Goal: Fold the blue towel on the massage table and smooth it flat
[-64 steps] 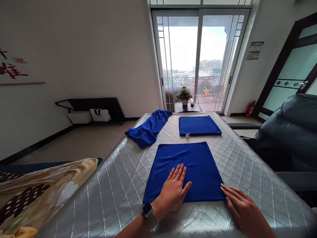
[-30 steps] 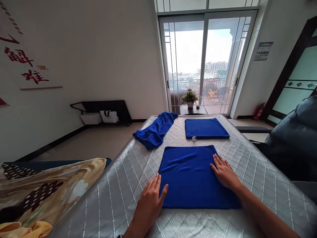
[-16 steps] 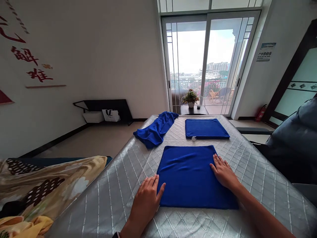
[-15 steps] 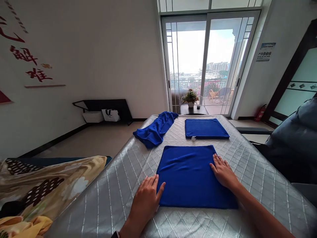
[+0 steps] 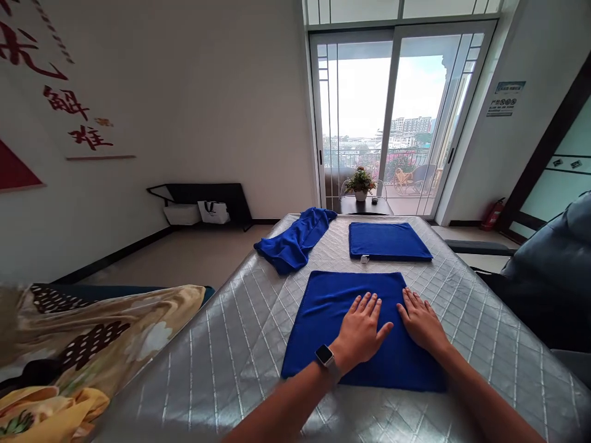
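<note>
1. Blue microfibre towel: we see it folded into a flat square on the quilted silver cover of a padded bed, at the end nearest the person.
2. Left hand: we note it palm down on the middle of the towel, fingers open and slightly spread, gripping nothing. A smartwatch sits on the wrist.
3. Right hand: we note it flat on the towel's right part, just beside the left hand, its fingers likewise open, with no hold on the cloth.
4. Farther along the bed, we see a second folded blue towel bearing a small white tag, and to its left a crumpled blue towel.
5. At the sides, we see a floral blanket on the left and a dark padded chair on the right.
</note>
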Demonstrator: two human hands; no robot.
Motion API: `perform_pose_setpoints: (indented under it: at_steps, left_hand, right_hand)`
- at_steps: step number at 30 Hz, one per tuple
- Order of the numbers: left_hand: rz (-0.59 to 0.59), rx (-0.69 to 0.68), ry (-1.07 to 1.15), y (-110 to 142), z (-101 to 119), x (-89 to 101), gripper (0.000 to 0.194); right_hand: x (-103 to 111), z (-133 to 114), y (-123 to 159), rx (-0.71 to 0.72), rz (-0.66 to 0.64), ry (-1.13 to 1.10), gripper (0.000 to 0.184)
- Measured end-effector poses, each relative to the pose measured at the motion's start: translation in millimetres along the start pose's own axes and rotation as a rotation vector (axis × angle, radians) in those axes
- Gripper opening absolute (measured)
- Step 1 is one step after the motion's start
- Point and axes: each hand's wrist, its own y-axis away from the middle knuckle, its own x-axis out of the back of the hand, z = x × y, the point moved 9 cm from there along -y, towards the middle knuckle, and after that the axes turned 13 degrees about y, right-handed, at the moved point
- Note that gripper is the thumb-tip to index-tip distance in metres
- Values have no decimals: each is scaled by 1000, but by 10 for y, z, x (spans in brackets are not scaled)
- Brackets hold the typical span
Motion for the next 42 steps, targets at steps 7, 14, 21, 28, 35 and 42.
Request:
perform_pose_setpoints:
  at_steps: [7, 14, 21, 28, 35, 42]
  left_hand:
    - [-106, 168, 66, 20, -458, -110, 81]
    - [-102, 319, -10, 322, -1114, 311, 82]
    - [-23, 447, -28, 585, -1714, 506, 83]
    - [41, 434, -49, 583, -1766, 455, 82]
    - [28, 449, -45, 585, -1803, 440, 86]
    - [2, 461, -56, 603, -1860, 432, 87]
  right_hand:
    - [-3, 9, -12, -2, -22, 3, 70]
    - [0, 22, -8, -8, -31, -4, 71]
    - [9, 41, -7, -14, -46, -24, 71]
    - [65, 53, -43, 1, -61, 3, 71]
    - [297, -78, -407, 62, -40, -61, 69]
    - [87, -100, -583, -4, -52, -56, 69]
